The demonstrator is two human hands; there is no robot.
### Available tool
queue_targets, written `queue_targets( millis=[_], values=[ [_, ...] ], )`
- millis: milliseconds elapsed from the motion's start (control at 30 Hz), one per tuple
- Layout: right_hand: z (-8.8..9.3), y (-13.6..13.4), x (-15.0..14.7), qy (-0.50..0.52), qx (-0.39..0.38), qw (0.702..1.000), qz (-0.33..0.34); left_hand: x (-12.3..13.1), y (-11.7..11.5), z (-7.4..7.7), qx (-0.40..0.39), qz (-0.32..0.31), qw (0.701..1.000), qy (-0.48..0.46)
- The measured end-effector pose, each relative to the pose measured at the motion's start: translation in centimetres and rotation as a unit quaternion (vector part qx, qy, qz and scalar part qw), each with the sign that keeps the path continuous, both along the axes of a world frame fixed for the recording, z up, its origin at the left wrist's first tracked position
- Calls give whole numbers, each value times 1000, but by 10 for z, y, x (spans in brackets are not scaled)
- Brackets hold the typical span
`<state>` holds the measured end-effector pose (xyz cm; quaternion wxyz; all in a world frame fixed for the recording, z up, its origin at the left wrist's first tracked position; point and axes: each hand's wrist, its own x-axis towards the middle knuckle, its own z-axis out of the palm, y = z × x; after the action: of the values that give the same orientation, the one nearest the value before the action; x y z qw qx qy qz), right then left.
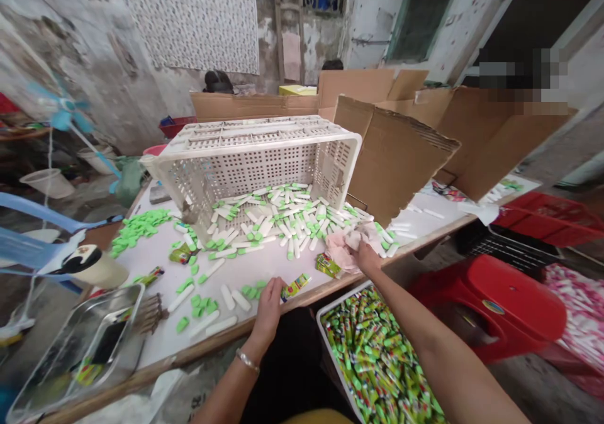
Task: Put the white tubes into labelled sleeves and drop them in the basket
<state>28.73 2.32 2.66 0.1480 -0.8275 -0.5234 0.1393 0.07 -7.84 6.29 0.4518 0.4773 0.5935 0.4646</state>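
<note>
My left hand [268,311] rests palm down on the white table top [278,276], its fingertips at the end of a small yellow-and-green packaged tube [296,287]. My right hand [364,255] is pressed into a crumpled pink cloth [342,248], and its fingers seem to hold the fabric. Beside that cloth lies a small packet [328,265]. Loose white tubes [283,223] and green caps [139,228] are scattered across the table. A white perforated plastic crate [255,185] lies on its side behind them.
Below my right arm sits a white tray of packaged tubes [372,361]. A steel tray [75,355] stands at the table's near left corner. Cardboard sheets [396,153] rise behind the table. A red stool [491,304] stands to the right.
</note>
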Motion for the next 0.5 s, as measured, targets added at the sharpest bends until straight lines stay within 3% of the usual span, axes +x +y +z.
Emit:
queue_targets(
  millis=[167,300,400,467,500],
  values=[
    [5,15,9,-77,-49,992,88,-9,1,-13,-32,19,999,6],
    [18,20,16,-113,-71,986,99,-11,4,-13,-34,20,999,20],
    [33,12,0,-178,-4,979,96,-7,9,-8,-2,-22,999,45],
    [46,-5,-23,-208,80,960,168,-3,14,-5,12,-57,996,64],
    [52,-16,-38,-199,113,944,236,-1,16,-3,17,-74,995,72]
  ],
)
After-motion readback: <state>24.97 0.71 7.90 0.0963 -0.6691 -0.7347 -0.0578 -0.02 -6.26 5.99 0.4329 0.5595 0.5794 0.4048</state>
